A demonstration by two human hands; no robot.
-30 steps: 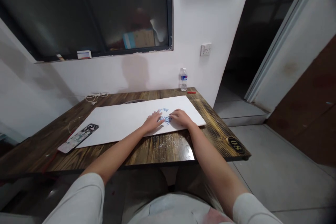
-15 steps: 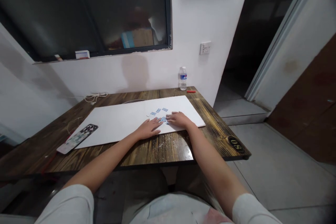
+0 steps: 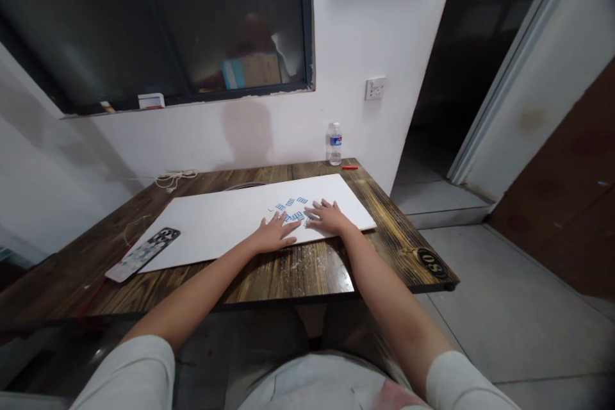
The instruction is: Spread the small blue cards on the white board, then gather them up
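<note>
Head view: I see the left grip (image 3: 275, 235) and right grip (image 3: 329, 218) spread wide, empty, now drawn back from the blue-marked pieces (image 3: 294, 208).

The left hand (image 3: 273, 235) is sliding away from the right hand (image 3: 329, 218) toward the near left, and both are splaying their fingers on the white board (image 3: 216, 234), uncovering more of the small blue-and-white pieces (image 3: 291, 208) that are spreading out just beyond the fingertips.
</note>
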